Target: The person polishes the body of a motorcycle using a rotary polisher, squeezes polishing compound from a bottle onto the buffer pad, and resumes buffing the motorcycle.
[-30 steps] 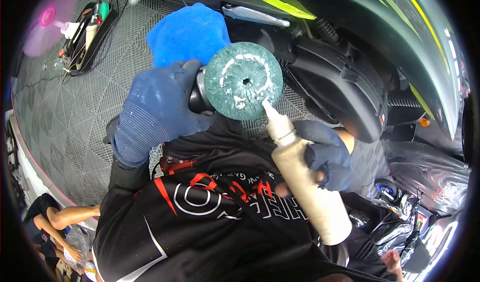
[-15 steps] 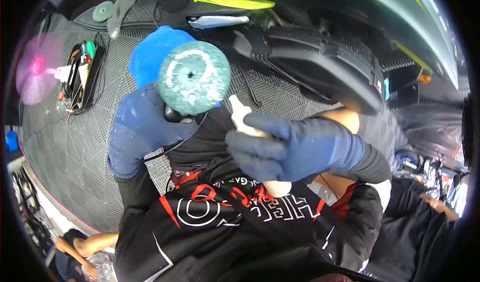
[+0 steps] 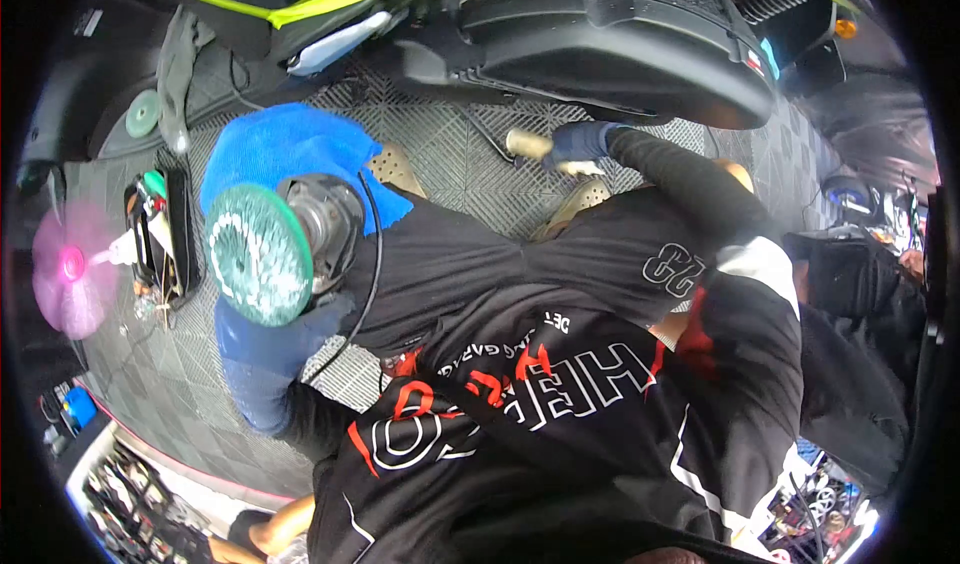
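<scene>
My left hand (image 3: 275, 344), in a blue glove, is wrapped round a polisher (image 3: 325, 224) at the left. Its round green pad (image 3: 258, 254) faces up toward me, streaked with white paste. A black cord runs from the tool past my thigh. My right hand (image 3: 580, 146), also gloved, reaches forward low over the floor beside my shoe. It is closed round a cream-coloured bottle (image 3: 527, 144), whose one end sticks out to the left; the glove hides much of the rest. A blue cloth (image 3: 290, 154) lies over my knee behind the polisher.
A glossy black vehicle part (image 3: 610, 44) stands ahead. At the left are a spinning pink fan (image 3: 72, 264) and a black tray (image 3: 175, 234) of small items. A second green pad (image 3: 143, 114) and a grey cloth (image 3: 178, 74) lie farther forward. Another person's leg (image 3: 285, 532) shows bottom left.
My right hand has carried the bottle from in front of my chest forward and down toward the floor. The polisher has moved left and its pad has turned to the left.
</scene>
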